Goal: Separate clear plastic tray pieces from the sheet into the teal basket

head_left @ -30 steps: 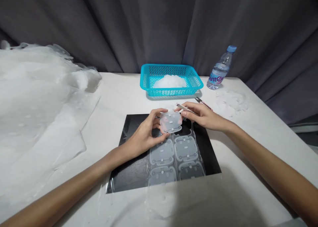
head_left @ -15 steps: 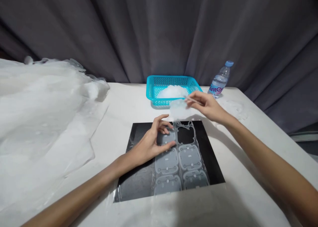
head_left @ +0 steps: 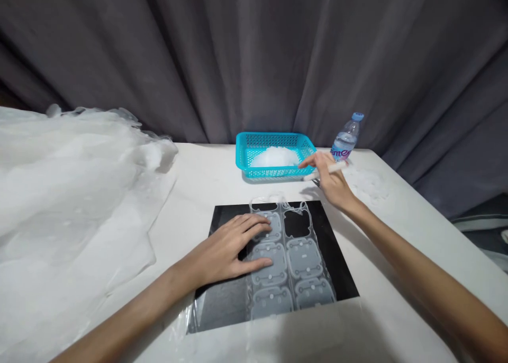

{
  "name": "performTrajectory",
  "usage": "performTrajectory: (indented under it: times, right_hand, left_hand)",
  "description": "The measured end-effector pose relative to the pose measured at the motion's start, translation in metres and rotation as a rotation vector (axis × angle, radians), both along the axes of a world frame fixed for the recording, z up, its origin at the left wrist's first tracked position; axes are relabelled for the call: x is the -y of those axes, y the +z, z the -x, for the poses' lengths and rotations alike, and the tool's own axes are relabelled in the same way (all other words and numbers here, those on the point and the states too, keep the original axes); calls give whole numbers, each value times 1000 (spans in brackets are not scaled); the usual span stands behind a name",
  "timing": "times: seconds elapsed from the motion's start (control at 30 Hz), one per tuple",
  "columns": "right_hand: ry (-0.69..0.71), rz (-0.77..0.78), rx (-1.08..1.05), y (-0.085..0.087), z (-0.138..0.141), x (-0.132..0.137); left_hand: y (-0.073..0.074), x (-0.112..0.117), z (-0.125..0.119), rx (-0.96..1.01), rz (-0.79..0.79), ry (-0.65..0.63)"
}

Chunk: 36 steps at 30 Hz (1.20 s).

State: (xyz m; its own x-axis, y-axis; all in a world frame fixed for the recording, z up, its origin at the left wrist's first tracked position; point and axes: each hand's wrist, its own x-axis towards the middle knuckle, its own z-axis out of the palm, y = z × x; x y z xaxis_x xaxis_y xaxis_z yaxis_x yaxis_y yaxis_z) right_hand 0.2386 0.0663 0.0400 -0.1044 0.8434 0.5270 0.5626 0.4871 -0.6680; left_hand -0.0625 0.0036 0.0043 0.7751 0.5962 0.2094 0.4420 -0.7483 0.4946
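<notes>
A translucent film sheet (head_left: 291,265) of rounded-square pieces lies on a black mat (head_left: 222,305); one cell at its top right is an empty hole showing the black. My left hand (head_left: 232,249) lies flat on the sheet's left column, fingers stretched out. My right hand (head_left: 329,180) reaches beside the turquoise basket (head_left: 244,159) and holds a thin tweezer-like tool (head_left: 329,170) in closed fingers. A heap of white translucent pieces (head_left: 275,156) lies in the basket.
A water bottle (head_left: 345,138) stands right of the basket. Loose film scraps (head_left: 367,185) lie on the white table at the right. A big pile of white plastic sheeting (head_left: 67,193) covers the left. Dark curtains hang behind.
My right hand carried the peeled piece from the sheet to the basket, and the piece is no longer in it. My left hand let go and now lies flat on the sheet.
</notes>
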Motion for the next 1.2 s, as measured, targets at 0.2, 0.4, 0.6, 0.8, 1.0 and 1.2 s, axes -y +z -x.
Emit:
performTrajectory:
  times: [0.2, 0.4, 0.6, 0.8, 1.0, 1.2]
  right_hand:
    - [548, 471, -115, -15, 29, 69]
    - [649, 512, 18, -20, 29, 70]
    - [653, 464, 68, -21, 22, 71]
    - [696, 325, 155, -17, 24, 76]
    - [740, 252, 220, -18, 22, 76]
    - [759, 249, 209, -22, 19, 76]
  left_hand:
    - [-4, -7, 7, -24, -57, -39]
    - [-7, -7, 4, -1, -107, -26]
    - [1, -6, -1, -174, -175, 12]
    - [4, -5, -3, -209, -200, 22]
    - [5, -6, -3, -218, -179, 28]
    - [3, -7, -1, -196, -177, 22]
